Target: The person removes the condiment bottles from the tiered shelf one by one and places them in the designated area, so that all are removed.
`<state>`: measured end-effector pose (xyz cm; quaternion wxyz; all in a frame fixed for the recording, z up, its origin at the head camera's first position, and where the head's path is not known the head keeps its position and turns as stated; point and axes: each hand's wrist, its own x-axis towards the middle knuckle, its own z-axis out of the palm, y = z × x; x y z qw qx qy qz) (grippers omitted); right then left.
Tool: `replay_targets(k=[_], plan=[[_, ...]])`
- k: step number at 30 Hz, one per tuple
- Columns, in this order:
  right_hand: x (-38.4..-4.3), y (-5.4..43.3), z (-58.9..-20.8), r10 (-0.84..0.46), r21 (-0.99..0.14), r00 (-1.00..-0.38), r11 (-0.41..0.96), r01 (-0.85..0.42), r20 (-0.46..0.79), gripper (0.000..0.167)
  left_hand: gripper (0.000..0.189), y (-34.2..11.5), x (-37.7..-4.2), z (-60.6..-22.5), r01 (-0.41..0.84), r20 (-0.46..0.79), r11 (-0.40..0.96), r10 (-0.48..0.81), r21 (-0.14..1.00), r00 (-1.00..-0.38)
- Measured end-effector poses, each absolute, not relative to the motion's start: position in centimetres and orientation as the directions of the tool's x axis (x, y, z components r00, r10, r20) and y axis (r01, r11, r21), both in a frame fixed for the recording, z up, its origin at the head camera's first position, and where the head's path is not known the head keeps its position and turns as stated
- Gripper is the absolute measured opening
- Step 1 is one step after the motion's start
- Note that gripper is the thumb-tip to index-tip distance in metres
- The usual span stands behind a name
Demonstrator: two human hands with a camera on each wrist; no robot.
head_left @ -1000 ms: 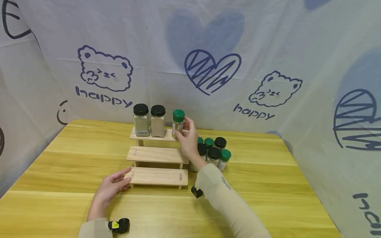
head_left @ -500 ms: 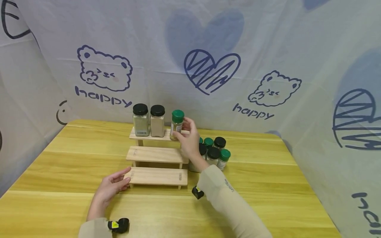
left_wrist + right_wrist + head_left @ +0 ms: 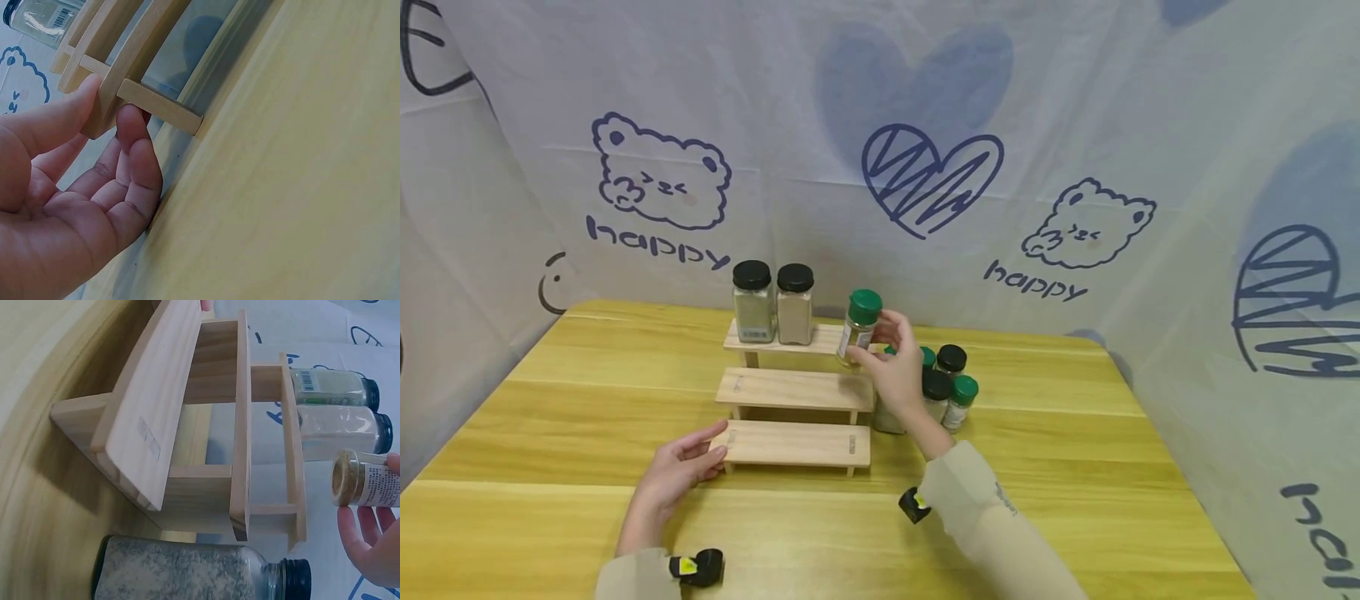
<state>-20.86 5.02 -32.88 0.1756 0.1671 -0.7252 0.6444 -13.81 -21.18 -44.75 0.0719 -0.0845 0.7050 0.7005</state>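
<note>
A three-step wooden spice rack (image 3: pixel 793 443) stands on the table. My left hand (image 3: pixel 673 473) grips the left end of its lowest step; in the left wrist view the thumb lies on top and fingers curl beneath. My right hand (image 3: pixel 901 371) holds a small spice jar (image 3: pixel 856 332) with a green cap, slightly tilted, near the right end of the top step. The right wrist view shows the base of this spice jar (image 3: pixel 369 480) apart from the step. Two black-capped jars, one greenish (image 3: pixel 753 312) and one beige (image 3: pixel 794 315), stand upright at the left of the top step.
Several jars with black or green caps cluster on the table right of the rack, including a green-capped one (image 3: pixel 958 406); my right hand partly hides them. A large jar (image 3: pixel 187 572) stands close beside the rack. A printed cloth (image 3: pixel 820 208) hangs behind the table.
The green-capped jar first shifted slightly left over the top step. Since then my right hand has drawn it right and toward me, and it now tilts. My left hand stays put.
</note>
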Motion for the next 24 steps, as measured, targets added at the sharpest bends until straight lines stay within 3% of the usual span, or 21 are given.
replay_targets(k=[24], plan=[[-18.9, 9.1, -36.6, -0.050, -0.877, -0.883, 0.095, -0.470, 0.468, 0.052, 0.051, -21.0, -13.7, -44.5, -0.232, -0.231, 0.013, -0.025, 0.973, -0.973]])
